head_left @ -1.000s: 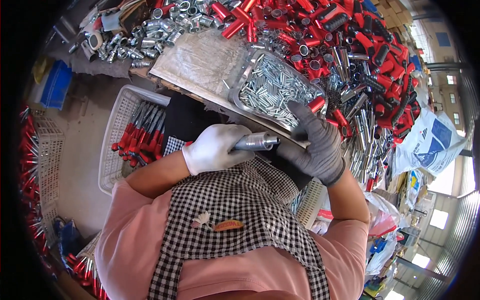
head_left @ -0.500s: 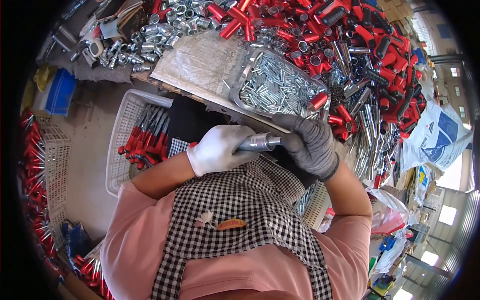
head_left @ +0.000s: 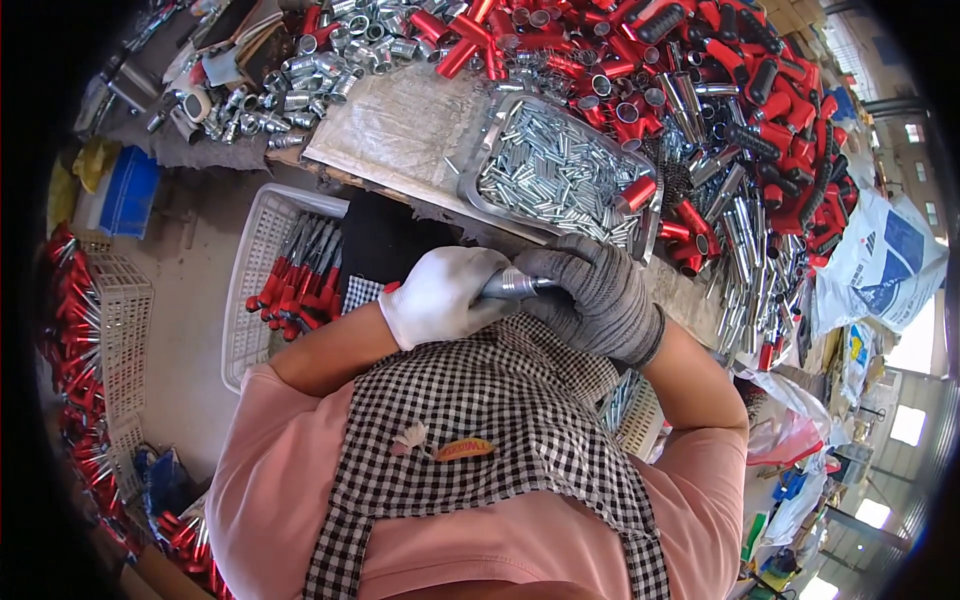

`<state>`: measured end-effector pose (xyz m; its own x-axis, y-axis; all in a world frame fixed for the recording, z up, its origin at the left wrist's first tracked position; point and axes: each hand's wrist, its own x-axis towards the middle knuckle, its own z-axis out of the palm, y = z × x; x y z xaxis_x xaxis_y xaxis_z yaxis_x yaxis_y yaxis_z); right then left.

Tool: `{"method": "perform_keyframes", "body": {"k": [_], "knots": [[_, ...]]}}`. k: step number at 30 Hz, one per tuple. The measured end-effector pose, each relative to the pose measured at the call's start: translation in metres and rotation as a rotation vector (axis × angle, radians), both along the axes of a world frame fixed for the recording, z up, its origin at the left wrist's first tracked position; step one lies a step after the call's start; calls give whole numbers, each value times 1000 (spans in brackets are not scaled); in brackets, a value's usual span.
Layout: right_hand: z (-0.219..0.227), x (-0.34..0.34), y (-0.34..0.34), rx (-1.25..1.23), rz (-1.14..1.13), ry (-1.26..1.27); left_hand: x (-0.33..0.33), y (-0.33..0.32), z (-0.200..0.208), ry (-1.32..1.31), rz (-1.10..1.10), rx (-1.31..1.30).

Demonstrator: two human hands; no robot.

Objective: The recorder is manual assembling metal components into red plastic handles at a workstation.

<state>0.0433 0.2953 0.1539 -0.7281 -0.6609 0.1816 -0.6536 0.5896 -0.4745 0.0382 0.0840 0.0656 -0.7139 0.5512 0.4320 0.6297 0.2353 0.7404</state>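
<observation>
In front of my chest, my left hand (head_left: 445,298), in a white glove, is wrapped round a silvery threaded metal sleeve (head_left: 512,284). My right hand (head_left: 600,300), in a dark grey knit glove, is curled over the sleeve's right end, its fingers bent and touching it. Whatever those right fingers hold, if anything, is hidden by the glove. Just beyond my hands, a metal tray (head_left: 480,205) full of small silvery pins (head_left: 555,165) sits on the bench, with a short red tube (head_left: 636,194) lying on the pins.
Red tubes and black-gripped red handles (head_left: 765,110) heap up at the back right. Silvery threaded collars (head_left: 320,75) are piled at the back left. A white plastic basket (head_left: 238,290) with red-handled tools (head_left: 300,290) stands left of me. A white sack (head_left: 880,255) is far right.
My right hand has moved left and closed over the end of the metal sleeve, covering the thin tip that stuck out. My left hand keeps its grip in nearly the same place.
</observation>
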Motion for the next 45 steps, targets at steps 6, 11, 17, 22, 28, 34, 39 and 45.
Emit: {"method": "perform_keyframes", "body": {"k": [6, 11, 17, 22, 28, 34, 39, 45], "knots": [[-26, -13, -15, -332, 109, -277, -14, 1, -7, -353, -306, 69], [-52, -22, -43, -724, 402, -329, -35, -1, -37, -445, -609, -17], [-60, 7, -50, -780, -74, -218, 1, 23, -4, 112, 58, 119], [-73, 15, -45, -867, -154, -238, 7, 28, -2, -307, 51, 171], [-107, 45, 1, -784, -285, -591, -14, -8, 36, -354, -368, 857], [-106, 57, 69, -1314, -176, -1699, -1, 19, -15, -634, -335, 996], [-146, 89, 94, -1465, -824, -1588, 8, 56, -117, -1983, -60, 1649], [-250, 76, 56, -1370, -1166, -1357, 18, 150, -292, -2118, -53, 759]]}}
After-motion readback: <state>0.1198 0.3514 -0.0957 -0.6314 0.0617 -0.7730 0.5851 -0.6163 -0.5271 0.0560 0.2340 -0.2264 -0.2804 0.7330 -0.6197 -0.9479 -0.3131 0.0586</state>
